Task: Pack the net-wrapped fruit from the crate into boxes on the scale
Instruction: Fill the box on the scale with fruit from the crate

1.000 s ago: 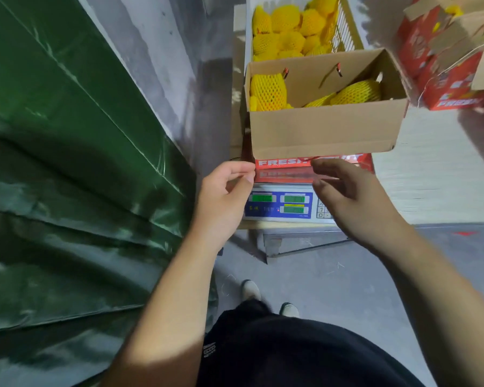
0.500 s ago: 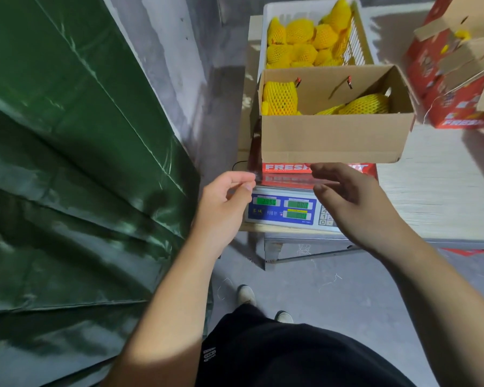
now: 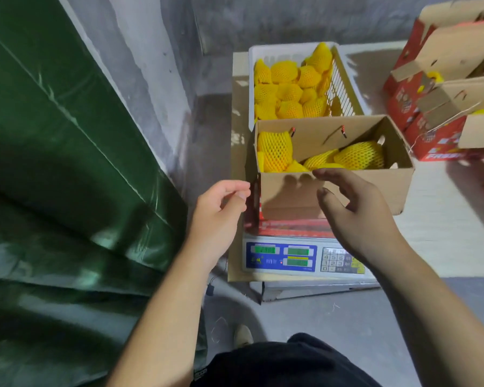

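Hands at an open box (image 3: 333, 188) of net-wrapped fruit (image 3: 358, 156) on the scale (image 3: 291, 256), centre frame.
Left hand (image 3: 218, 216) hovers beside the box's left corner, its grip loosely curled and empty; right hand (image 3: 355, 208) reaches over the front wall, fingers spread, holding nothing, hiding part of the keypad. White crate (image 3: 344, 88) of fruit sits behind; red cartons (image 3: 430, 107) upper right on the worktop (image 3: 444, 233); green tarp (image 3: 53, 163) fills the left.

Scale (image 3: 305, 258) digits blurred, unreadable; keypad right part hidden behind right hand (image 3: 358, 210). Box (image 3: 291, 196) front print hidden by lowered flap and right hand. Unclear whether left hand (image 3: 221, 208) fingertips touch box corner. Fruit (image 3: 358, 155) beyond right fingertips half hidden by box wall. Red boxes (image 3: 442, 107) cut by right edge.
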A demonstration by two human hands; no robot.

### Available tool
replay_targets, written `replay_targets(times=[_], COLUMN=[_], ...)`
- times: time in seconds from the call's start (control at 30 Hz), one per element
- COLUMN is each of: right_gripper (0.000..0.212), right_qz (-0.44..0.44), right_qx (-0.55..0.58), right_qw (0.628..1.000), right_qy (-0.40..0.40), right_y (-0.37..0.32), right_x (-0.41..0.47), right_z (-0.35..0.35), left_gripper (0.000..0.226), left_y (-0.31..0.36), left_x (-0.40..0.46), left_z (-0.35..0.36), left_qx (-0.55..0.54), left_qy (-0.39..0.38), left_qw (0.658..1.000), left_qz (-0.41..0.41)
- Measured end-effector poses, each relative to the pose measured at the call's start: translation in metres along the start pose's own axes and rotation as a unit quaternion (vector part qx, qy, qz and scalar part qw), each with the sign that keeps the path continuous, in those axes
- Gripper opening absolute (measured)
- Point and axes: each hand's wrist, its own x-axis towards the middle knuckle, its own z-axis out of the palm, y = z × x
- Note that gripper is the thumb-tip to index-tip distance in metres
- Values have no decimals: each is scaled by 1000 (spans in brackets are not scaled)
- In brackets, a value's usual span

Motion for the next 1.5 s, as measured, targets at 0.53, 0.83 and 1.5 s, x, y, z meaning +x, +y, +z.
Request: replay_targets(times=[0.53, 0.83, 1.5], right_gripper=[37, 65, 90], right_qz=[-52, -72, -32], right_qx=[-136, -386, -376], right_qw=[985, 859, 882], right_qy=[-95, -328, -283], right_y=[48, 156, 238], right_x=[278, 446, 491], right_z=[-79, 2, 111], left_gripper=[20, 31, 42], left_y=[96, 42, -48], left_x=[243, 389, 480], left_z=[97, 106, 189], left_qx=[172, 390, 791], left_qy=[-71, -175, -136], left_qw=[977, 903, 596], left_qz=[107, -35, 17])
